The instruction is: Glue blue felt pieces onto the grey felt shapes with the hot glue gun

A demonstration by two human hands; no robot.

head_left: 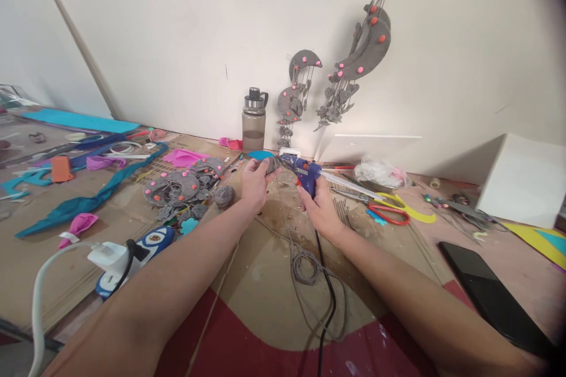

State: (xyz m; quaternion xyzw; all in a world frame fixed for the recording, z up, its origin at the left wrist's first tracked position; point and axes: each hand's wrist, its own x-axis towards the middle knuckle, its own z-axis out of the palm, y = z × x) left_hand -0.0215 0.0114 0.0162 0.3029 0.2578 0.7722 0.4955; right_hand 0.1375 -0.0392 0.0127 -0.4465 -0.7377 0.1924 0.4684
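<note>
My right hand [319,207] is wrapped round the handle of a blue hot glue gun [307,172], with a clear glue stick [349,181] poking out of its back. The gun's nozzle points left, close to a small grey felt piece [273,165] pinched in the fingers of my left hand [255,184]. Whether nozzle and felt touch I cannot tell. Grey yarn [305,268] lies in loops below my hands, beside the gun's black cord [329,288]. A ball of grey yarn [224,196] sits left of my left hand.
Grey moon ornaments [374,50] with pink and orange pompoms hang on the white board; similar ones [177,188] lie at left. A bottle [253,123] stands behind. Red-handled scissors [389,214] and a phone [486,288] are at right, a power strip [152,244] at left.
</note>
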